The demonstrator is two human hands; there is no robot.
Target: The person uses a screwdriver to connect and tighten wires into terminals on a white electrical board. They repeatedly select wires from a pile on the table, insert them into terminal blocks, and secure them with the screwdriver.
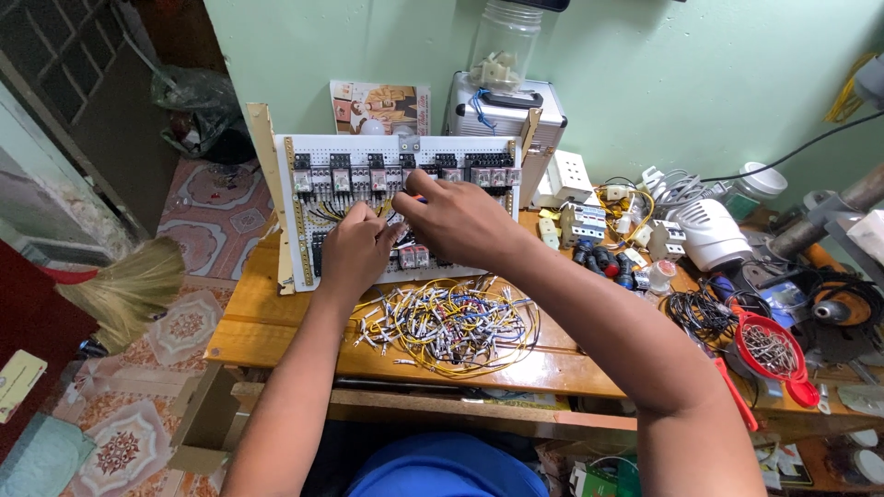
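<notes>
Left hand: the left hand (pixel 357 247) is reaching forward from a bent elbow, forearm rising from the lower edge of view, knuckles up, fingers curled in against the face of the panel. They are pinching at the wiring there; what exactly is between the fingertips I cannot tell.

Right hand: the right hand (pixel 458 218) is crossing in from the right on a long, nearly straight forearm, wrist turned inward, back of the hand facing up. Its fingers are closing on a small tool with a red-and-blue tip (pixel 420 198), pressed to the panel just beside the left hand's fingers.

Panel: the white perforated wiring board (pixel 304 241) is standing nearly upright on the wooden table (pixel 258 317), leaning slightly back, with a row of relays (pixel 333 173) along its top.

Loose wires: a heap of cut wires (pixel 451 324), yellow, white and blue, is lying on the table just below both wrists.

Surroundings: a red strainer of screws (pixel 772 352) is sitting well to the right; a broom (pixel 129 287) is leaning at the left.
</notes>
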